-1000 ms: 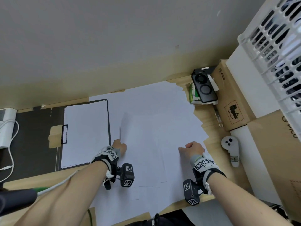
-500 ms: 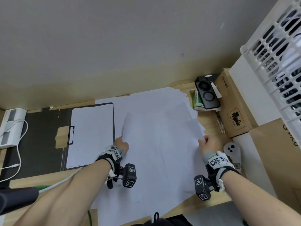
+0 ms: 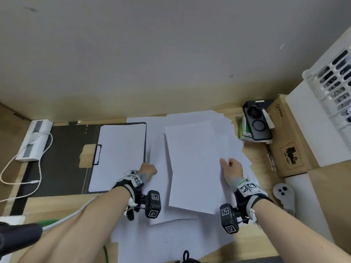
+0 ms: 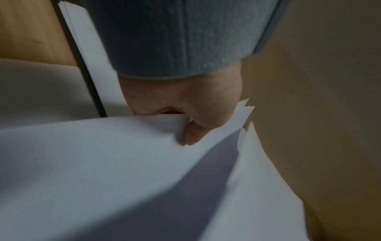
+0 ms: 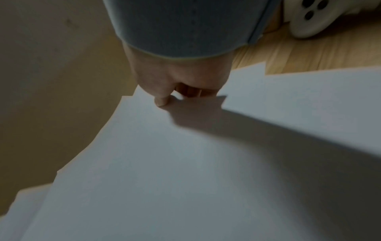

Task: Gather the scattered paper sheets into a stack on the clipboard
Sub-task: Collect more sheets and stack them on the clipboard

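Saw one white power strip (image 3: 34, 141) at far left, its cable (image 3: 40, 168) looping down over a dark mat (image 3: 62, 168). Found one clipboard (image 3: 145, 145) next, lying flat on that mat with its clip (image 3: 96, 154) on the left edge. Noted a clipped sheet (image 3: 119, 156) on it, long axis running from near to far in the head view.

Spotted the left hand (image 3: 148, 169) just right of the clipboard's near right corner. From the left wrist, made out the thumb (image 4: 191, 135) pressed on top of the paper and the other fingers tucked under, pinching the left edge of the loose sheets (image 3: 193, 168).

Found those sheets spread over the wooden desk (image 3: 262, 168) between the two hands, beside the clipboard and none gathered onto it. Could not count them: too many overlapping, corners fanned out at the far right and near edges. Saw the top sheet with its long axis near to far, tilted slightly, far end leaning left.

Caught the right hand (image 3: 232, 168) at the top sheet's right edge, thumb tip (image 5: 161, 101) on the paper and fingers curled beneath, pinching it.

Further right, counted one black device (image 3: 257, 124) on a green box, one cardboard box (image 3: 288, 145), one white controller (image 3: 284, 194) and one white basket (image 3: 334, 82).
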